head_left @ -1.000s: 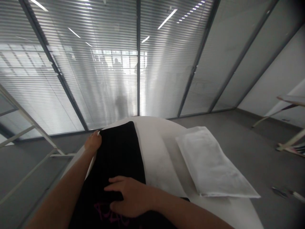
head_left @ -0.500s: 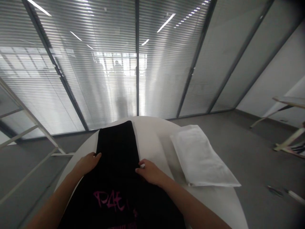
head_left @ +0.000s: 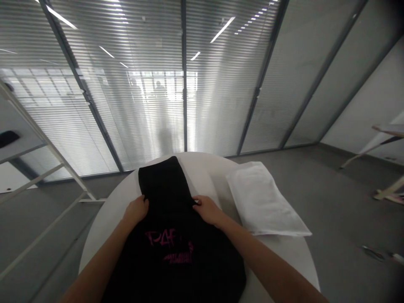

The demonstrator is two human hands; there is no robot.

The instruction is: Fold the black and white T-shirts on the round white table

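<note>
A black shirt (head_left: 176,277) with pink lettering lies over the round white table (head_left: 94,235), its narrower folded end pointing at the windows and its wide part spreading towards me. My left hand (head_left: 137,209) pinches the shirt's left edge, just below the narrow end. On the opposite edge, my right hand (head_left: 206,209) grips the fabric between thumb and fingers. The cloth between both hands is fairly flat. Lower parts of the shirt run out of view at the bottom.
To the right of the shirt lies a flat white packet (head_left: 265,200), reaching the table's edge. A pale metal frame (head_left: 71,170) stands at left. Glass panels with blinds (head_left: 151,126) rise behind the table. Part of another table (head_left: 389,129) shows at far right.
The lettering has come higher and nearer my hands, and a second printed line now shows fully. Both hands still grip the shirt's edges. The view has shifted slightly.
</note>
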